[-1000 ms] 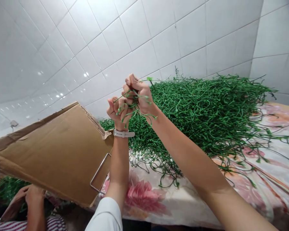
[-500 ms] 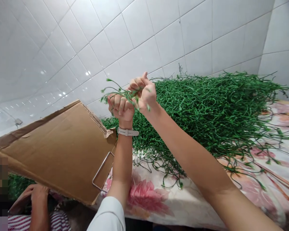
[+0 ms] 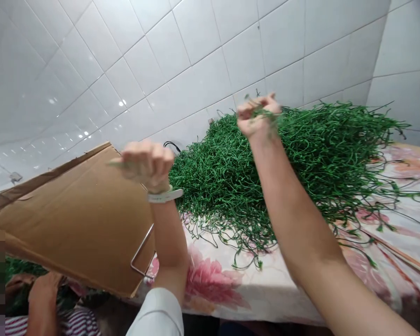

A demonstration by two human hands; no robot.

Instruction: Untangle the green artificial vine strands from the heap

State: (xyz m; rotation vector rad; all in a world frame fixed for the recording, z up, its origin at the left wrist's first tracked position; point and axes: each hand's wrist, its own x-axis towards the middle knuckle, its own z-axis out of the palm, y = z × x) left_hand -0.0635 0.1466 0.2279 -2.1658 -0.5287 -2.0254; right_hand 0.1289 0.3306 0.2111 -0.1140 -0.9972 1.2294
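Observation:
A large heap of thin, curly green stems (image 3: 217, 172) with small bud-like tips lies against the tiled wall. In front of its upper part, my right hand (image 3: 259, 116) is closed around a few green stems whose ends stick out, smeared by motion. My left hand (image 3: 145, 161), with a pale watch band (image 3: 165, 195) at its wrist, is a blurred fist to the left of the heap. A blurred green tip pokes out from its left side, so it grips some stem; the rest is hidden in the fingers. The two hands are well apart.
A large cardboard panel (image 3: 77, 210) stands tilted at the left, a bent metal wire stand (image 3: 140, 256) at its lower right corner. Beyond it are a co-worker's hands (image 3: 45, 289) and more green stems. A flower-patterned cloth (image 3: 210, 280) covers the table.
My hands were close together with green stems between them. They have since separated, the left moving left and slightly down, the right moving right, each still closed.

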